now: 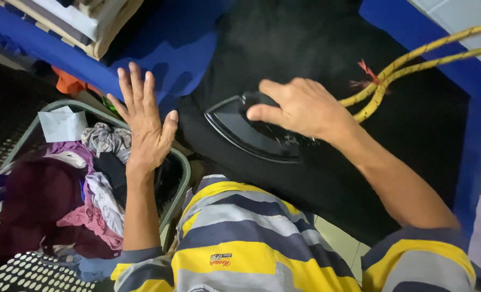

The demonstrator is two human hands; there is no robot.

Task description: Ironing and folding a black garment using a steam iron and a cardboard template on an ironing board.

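Black cloth (327, 48) covers most of the blue ironing surface (186, 48), and a black iron (251, 132) stands flat on it near the front edge; the right hand (300, 108) lies over the handle of the iron and grasps it, fingers curled around the top, the pointed end of the iron toward the left. A yellow braided cord (413, 59) runs from the wrist area up to the right corner, with a small red tie on it. The left hand (146, 121) is released, fingers spread and straight, palm down at the left border of the cloth, where black meets blue; it holds nothing. Below this hand stands a grey laundry basket (182, 178) with mixed clothes (89, 194), purple, pink and white; a white paper slip (62, 124) lies on top. Folded laundry (83, 21) is stacked at the upper left corner.
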